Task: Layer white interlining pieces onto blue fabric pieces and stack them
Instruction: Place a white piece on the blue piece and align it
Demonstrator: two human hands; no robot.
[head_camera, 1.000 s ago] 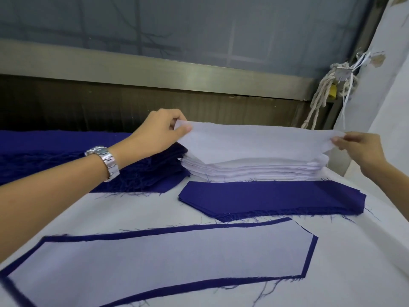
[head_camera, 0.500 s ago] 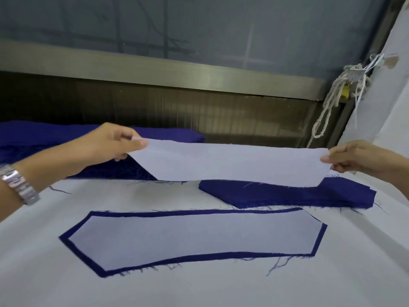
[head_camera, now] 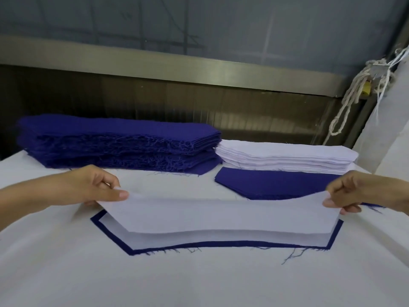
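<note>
Interlining held over a layered piece
Left hand point(head_camera: 93, 187) and right hand point(head_camera: 354, 192) each pinch an end of a white interlining piece point(head_camera: 221, 214) above the blue fabric piece point(head_camera: 221, 244) on the surface point(head_camera: 199, 280).

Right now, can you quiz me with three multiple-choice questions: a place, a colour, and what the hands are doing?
1. The white stack sits where from the blue stack? A. left B. right C. on top
2. What colour edges the layered piece? A. red B. blue C. green
3. The held white piece is: A. pinched at both ends B. lying released C. folded in half
Answers: B, it lies to the blue stack's right; B, a blue rim shows around the white; A, the left hand and right hand each pinch an end.
</note>
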